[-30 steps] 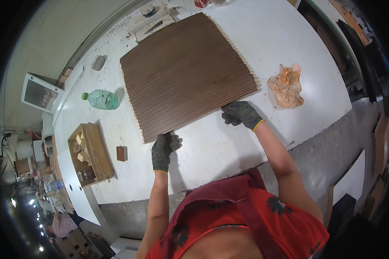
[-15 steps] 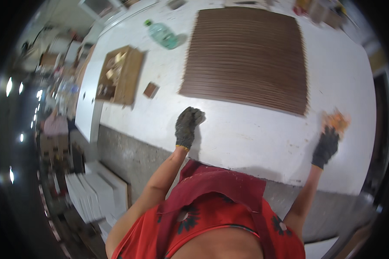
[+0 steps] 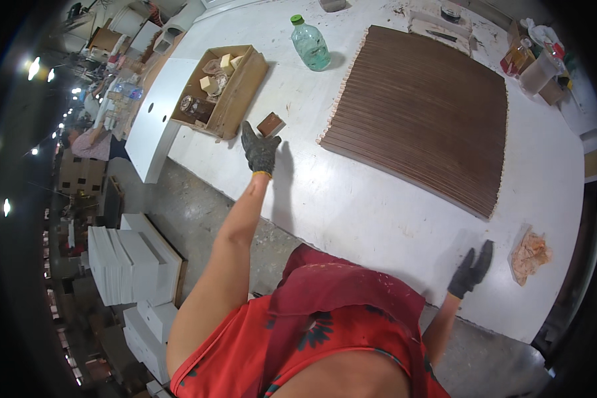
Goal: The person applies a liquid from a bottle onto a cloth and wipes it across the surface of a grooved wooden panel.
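Observation:
My left hand (image 3: 261, 151), in a dark glove with a yellow cuff, reaches over the white table with thumb and fingers apart. Just beyond its fingertips lies a small brown block (image 3: 270, 124); whether they touch it I cannot tell. My right hand (image 3: 471, 270), gloved the same way, is open and holds nothing. To its right, apart from it, a crumpled orange-stained cloth or paper (image 3: 530, 257) rests on the table. A stack of narrow dark brown strips (image 3: 418, 119), laid side by side, covers the table beyond my hands.
A cardboard box (image 3: 235, 99) with pale yellow blocks and a jar stands at the left. Behind it is a green-capped bottle (image 3: 310, 45). Containers (image 3: 540, 69) crowd the far right corner. White panels (image 3: 129, 262) are stacked on the floor, and a person (image 3: 91, 144) is further off.
My right hand has come off the crumpled wad and drawn back nearer to me. My left hand has opened and moved towards the brown block. The view has turned.

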